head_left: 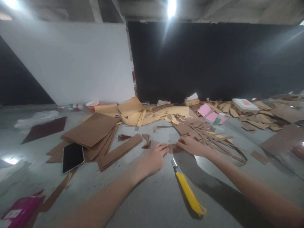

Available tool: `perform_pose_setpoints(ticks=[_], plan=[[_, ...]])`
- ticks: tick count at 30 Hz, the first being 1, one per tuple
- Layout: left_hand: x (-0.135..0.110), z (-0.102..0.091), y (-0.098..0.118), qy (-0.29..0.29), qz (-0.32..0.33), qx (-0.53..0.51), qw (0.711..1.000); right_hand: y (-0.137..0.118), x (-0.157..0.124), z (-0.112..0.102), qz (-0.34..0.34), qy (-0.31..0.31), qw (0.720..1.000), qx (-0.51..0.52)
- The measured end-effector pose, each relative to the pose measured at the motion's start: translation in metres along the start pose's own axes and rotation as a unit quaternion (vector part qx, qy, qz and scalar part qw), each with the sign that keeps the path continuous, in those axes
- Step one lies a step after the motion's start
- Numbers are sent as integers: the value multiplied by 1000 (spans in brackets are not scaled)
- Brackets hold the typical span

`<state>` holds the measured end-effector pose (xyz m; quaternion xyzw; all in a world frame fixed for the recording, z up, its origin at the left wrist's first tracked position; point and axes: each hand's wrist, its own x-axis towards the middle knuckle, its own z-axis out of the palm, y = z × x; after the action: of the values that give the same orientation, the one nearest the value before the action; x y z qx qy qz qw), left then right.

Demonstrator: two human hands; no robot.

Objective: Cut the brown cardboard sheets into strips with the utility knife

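A small, thin brown piece (174,148) lies between my two hands, low over the grey tabletop. My left hand (154,158) has its fingers closed at the piece's left end. At the right end, the curled fingers of my right hand (191,145) grip it too. A yellow utility knife (187,191) rests just below my hands, its blade end pointing toward the piece. Small brown triangular scraps (146,142) are left of my fingertips, and thin brown strips (204,134) are heaped beyond my right hand.
Stacked brown sheets (91,129), a long brown strip stack (121,151) and a phone (73,157) lie to the left. A magenta object (22,209) is at the lower left. Tan offcuts (137,115), pink paper (210,114) and a white box (245,105) line the back.
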<state>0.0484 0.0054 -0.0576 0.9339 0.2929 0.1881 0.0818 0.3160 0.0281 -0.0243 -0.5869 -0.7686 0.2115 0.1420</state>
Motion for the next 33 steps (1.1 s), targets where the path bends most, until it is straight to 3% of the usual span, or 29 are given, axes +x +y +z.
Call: perform_pose_setpoints(ticks=[3, 8, 13, 18, 20, 27, 33], plan=[[0, -2, 0, 3, 1, -7, 1000, 8, 21, -2, 60, -70, 991, 94], [-1, -4, 2, 5, -2, -13, 1000, 15, 30, 0, 100, -112, 959, 242], [-2, -3, 2, 19, -24, -79, 996, 18, 33, 8, 17, -150, 962, 230], [1, 1, -9, 157, -138, -191, 959, 2, 28, -4, -53, -108, 969, 217], [4, 1, -15, 176, -192, -251, 932, -7, 25, -9, -71, -93, 973, 197], [6, -6, -19, 92, -237, -437, 863, -20, 19, -9, -94, -85, 968, 215], [6, -9, -22, 71, -257, -433, 861, -18, 20, -3, -85, -82, 967, 224]])
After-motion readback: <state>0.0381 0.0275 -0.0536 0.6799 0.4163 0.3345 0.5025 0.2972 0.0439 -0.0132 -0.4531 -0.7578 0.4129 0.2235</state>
